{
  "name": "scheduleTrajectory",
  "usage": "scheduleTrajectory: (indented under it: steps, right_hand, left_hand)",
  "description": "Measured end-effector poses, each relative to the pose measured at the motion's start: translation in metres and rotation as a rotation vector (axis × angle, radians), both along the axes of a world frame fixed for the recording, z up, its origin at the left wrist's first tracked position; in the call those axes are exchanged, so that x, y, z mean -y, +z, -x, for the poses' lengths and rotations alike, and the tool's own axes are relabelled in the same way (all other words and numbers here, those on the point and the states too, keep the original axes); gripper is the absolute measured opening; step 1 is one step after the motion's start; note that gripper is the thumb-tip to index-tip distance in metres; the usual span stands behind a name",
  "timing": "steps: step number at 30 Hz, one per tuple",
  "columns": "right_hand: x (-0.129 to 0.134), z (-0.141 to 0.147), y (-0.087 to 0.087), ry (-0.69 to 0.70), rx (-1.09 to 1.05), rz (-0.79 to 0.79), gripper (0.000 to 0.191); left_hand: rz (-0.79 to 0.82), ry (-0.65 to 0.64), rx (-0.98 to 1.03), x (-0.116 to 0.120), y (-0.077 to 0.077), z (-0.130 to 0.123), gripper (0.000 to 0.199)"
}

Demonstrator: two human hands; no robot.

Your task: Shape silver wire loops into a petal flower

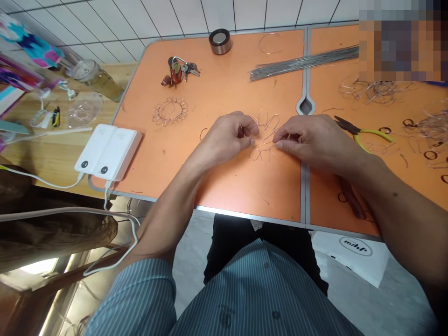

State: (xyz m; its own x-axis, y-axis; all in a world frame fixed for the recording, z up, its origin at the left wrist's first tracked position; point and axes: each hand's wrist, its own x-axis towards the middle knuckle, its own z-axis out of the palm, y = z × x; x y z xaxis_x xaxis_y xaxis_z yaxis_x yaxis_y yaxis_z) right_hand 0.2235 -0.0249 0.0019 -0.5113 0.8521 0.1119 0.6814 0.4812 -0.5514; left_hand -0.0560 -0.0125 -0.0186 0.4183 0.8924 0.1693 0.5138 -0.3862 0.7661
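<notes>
A flower-shaped ring of thin bent wire [263,150] is held just above the orange table [245,186], between my two hands. My left hand [233,135] pinches its left side with thumb and fingers. On the right side, my right hand [304,137] pinches the wire, its thumb against the fingertips. The fingers of both hands hide parts of the loops. A similar looped wire ring [170,111] lies flat on the table to the left.
Keys [185,69], a round metal tin [220,42] and straight wires [290,63] lie toward the back. Yellow-handled pliers [364,133] and tangled wire pieces [380,91] are at right. White power banks [108,151] with cables sit at the left edge.
</notes>
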Motion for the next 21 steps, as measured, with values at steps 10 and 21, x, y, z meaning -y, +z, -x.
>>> scheduleTrajectory:
  steps: [10, 21]
  right_hand:
    - [0.008, 0.008, 0.008, -0.101, 0.062, 0.029, 0.015]
    - [0.002, 0.000, 0.013, -0.109, -0.055, 0.023, 0.023]
  left_hand:
    - [0.037, -0.018, 0.074, 0.000, -0.006, -0.008, 0.005]
    - [0.004, 0.013, -0.030, 0.009, -0.009, -0.017, 0.011]
